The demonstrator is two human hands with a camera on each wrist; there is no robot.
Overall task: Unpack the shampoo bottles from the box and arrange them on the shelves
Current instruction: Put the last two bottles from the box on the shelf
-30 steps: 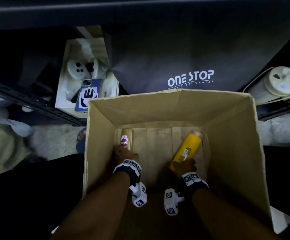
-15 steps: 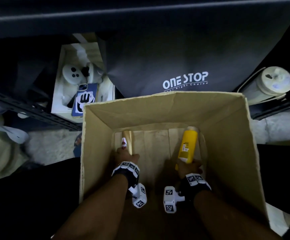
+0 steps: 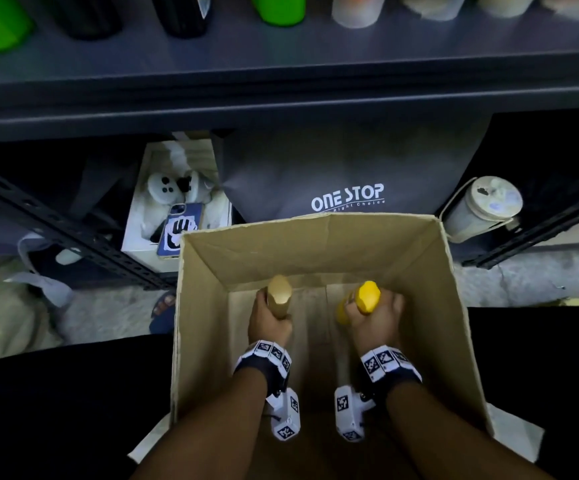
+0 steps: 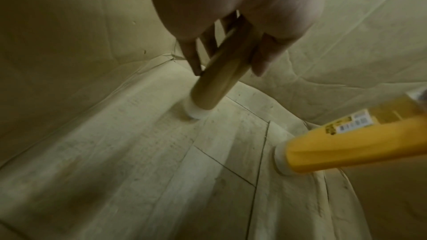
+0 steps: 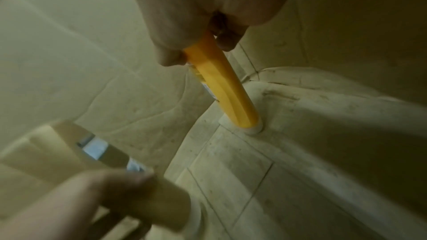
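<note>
Both hands are down inside an open cardboard box. My left hand grips a tan-gold shampoo bottle, held upright with its white cap pointing down; in the left wrist view the fingers wrap the tan bottle above the box floor. My right hand grips a yellow shampoo bottle, also cap down. The right wrist view shows that yellow bottle with its cap at the box floor near a corner. A grey shelf runs across above the box.
Green, black and pale bottles stand in a row on the shelf. Under it sit a grey "ONE STOP" bag, a white box with a phone and a pale jar. Black shelf struts flank the box.
Both bottles lay tilted on the box floor; now both hands hold them upright and higher. The view has tipped up, bringing the shelf with its bottles into sight.
</note>
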